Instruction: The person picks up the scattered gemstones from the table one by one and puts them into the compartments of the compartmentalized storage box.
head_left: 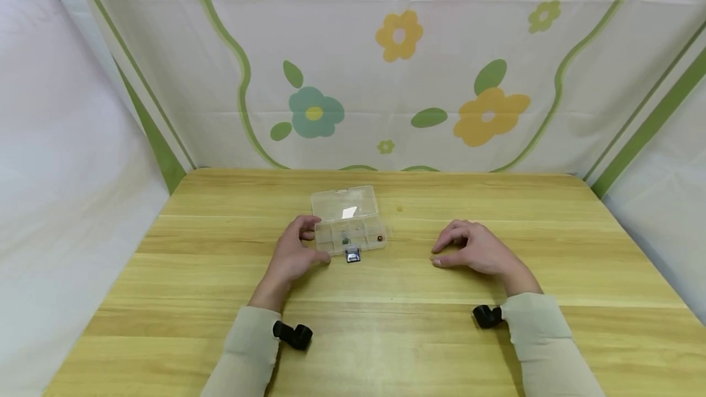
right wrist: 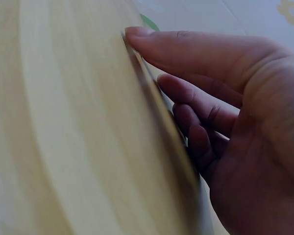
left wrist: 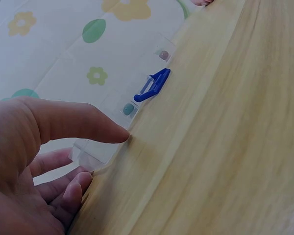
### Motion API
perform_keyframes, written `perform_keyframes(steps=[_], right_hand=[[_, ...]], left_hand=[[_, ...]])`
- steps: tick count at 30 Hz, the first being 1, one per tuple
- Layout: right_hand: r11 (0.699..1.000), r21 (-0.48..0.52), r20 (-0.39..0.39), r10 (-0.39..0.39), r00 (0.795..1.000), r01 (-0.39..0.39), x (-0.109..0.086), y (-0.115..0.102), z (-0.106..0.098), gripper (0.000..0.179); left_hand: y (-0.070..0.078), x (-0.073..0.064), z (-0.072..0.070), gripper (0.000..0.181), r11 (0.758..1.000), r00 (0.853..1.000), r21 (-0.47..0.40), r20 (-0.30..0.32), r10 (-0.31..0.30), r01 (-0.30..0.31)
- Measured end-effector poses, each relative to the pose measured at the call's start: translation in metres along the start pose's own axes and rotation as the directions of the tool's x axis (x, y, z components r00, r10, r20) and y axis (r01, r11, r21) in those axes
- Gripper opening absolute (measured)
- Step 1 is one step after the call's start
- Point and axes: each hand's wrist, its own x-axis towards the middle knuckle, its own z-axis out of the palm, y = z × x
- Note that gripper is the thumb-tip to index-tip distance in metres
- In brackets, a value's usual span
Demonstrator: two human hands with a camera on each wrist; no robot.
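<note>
A clear plastic compartment box [head_left: 344, 234] lies on the table with its lid [head_left: 344, 203] folded back. My left hand [head_left: 295, 253] spans its left end, fingers at the far side and thumb at the front edge. Inside are a green bead [left wrist: 129, 108] and a reddish-brown bead [head_left: 380, 238]. A blue clasp-like piece [left wrist: 154, 85] stands at the box's front; in the head view this piece [head_left: 353, 254] looks dark-edged. To the right of the box, my right hand [head_left: 477, 249] rests on the table, fingers loosely curved, holding nothing.
The wooden table [head_left: 386, 336] reaches back to a white flowered cloth [head_left: 358, 78]. A tiny yellowish spot [head_left: 399, 208] shows behind and right of the box. Black wrist cameras sit on both sleeves, a left one [head_left: 295, 336] and a right one [head_left: 487, 316].
</note>
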Motion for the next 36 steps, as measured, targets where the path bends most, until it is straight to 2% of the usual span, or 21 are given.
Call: perform_keyframes(steps=[14, 36], right_hand=[[0.999, -0.049, -0.026, 0.006, 1.0, -0.008, 0.0038, 0.0037, 0.0053, 0.014], [1.0, -0.017, -0.025, -0.021, 0.999, 0.021, 0.001, -0.0034, 0.0043, 0.012]], left_hand=[[0.0001, -0.0013, 0.0009, 0.083, 1.0, 1.0, -0.007, -0.006, 0.0, 0.0], [0.0022, -0.0053, 0.0003, 0.084, 1.0, 1.0, 0.006, -0.011, 0.012, -0.012]])
